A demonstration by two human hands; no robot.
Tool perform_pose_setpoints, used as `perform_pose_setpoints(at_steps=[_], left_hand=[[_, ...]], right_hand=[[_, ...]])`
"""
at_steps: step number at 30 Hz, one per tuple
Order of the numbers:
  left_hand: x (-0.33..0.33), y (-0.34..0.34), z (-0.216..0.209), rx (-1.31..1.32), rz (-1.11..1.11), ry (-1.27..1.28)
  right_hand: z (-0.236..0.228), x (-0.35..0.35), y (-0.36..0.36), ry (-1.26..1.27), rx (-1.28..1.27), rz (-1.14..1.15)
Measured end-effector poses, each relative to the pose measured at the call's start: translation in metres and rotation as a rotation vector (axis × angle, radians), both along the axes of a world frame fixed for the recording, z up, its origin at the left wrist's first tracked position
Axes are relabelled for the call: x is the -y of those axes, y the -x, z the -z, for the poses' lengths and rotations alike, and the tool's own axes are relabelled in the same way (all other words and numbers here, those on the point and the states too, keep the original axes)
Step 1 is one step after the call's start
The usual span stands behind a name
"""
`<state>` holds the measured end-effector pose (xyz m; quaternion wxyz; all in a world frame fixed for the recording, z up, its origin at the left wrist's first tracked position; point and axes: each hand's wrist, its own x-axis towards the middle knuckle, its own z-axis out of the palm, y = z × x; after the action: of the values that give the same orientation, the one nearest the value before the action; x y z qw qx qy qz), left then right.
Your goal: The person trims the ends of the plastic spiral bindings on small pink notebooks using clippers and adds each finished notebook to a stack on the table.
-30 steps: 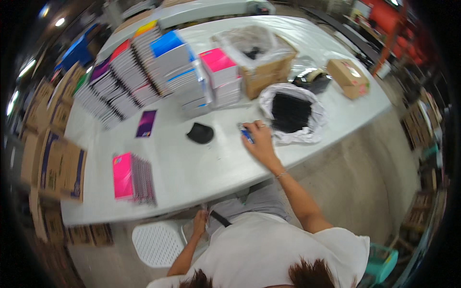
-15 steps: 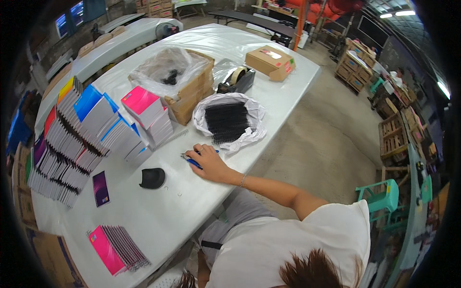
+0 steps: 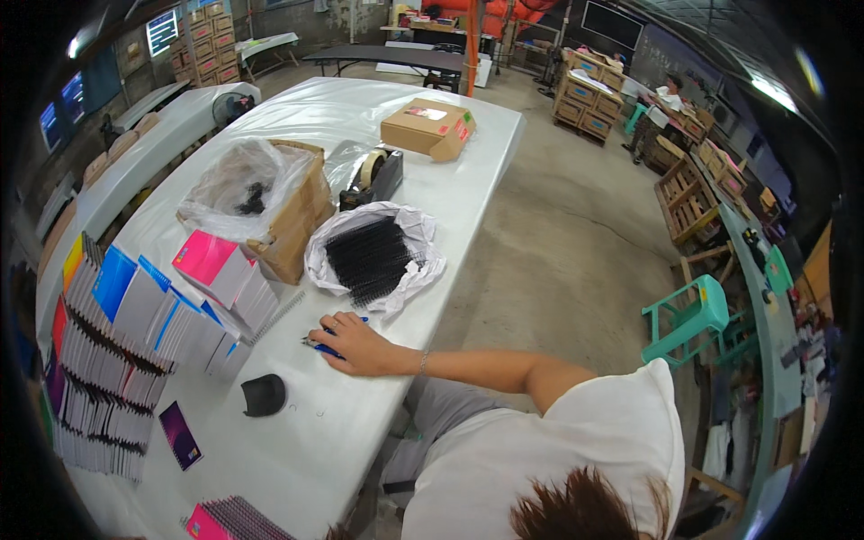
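Note:
My right hand (image 3: 354, 347) rests on the white table with its fingers curled over blue-handled pliers (image 3: 328, 352). The pliers' jaws point left, and most of the handles are hidden under my fingers. Just beyond the hand, a bundle of black spiral binding coils (image 3: 367, 256) lies in crumpled white paper (image 3: 423, 282). One loose coil (image 3: 281, 317) leans by the notebook stacks. A black curved plastic piece (image 3: 264, 395) sits to the left of the hand, with small wire bits beside it. Farther left lies a purple notebook (image 3: 181, 436). My left hand is out of view.
Stacked notebooks (image 3: 112, 378) line the table's left side, and pink spiral notebooks (image 3: 236, 521) lie at the near edge. A plastic-lined carton (image 3: 301, 216), a tape dispenser (image 3: 376, 178) and a brown box (image 3: 426, 128) stand farther back. A green stool (image 3: 688, 315) is on the floor at right.
The view has shifted, so the table and its things sit farther left and lower. My right hand stays on the pliers. The left forearm, partly visible before, is out of view.

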<state>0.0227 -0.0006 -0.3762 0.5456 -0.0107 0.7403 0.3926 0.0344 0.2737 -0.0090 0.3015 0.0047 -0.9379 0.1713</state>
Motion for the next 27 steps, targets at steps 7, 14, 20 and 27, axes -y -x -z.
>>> perform_pose_setpoints(at_steps=[7, 14, 20, 27], left_hand=[[-0.01, -0.001, 0.001, 0.017, 0.05, 0.009], [-0.004, -0.004, 0.007, 0.033, 0.047, 0.005], [0.003, -0.006, 0.009, 0.049, 0.033, 0.006], [0.012, -0.007, 0.012, 0.06, 0.028, 0.011]], right_hand=[[-0.001, 0.002, -0.002, 0.001, 0.015, 0.001], [0.0, 0.002, -0.001, -0.005, -0.011, 0.008], [-0.002, 0.003, 0.0, -0.007, -0.005, 0.005], [0.0, 0.003, 0.001, -0.015, 0.006, 0.007]])
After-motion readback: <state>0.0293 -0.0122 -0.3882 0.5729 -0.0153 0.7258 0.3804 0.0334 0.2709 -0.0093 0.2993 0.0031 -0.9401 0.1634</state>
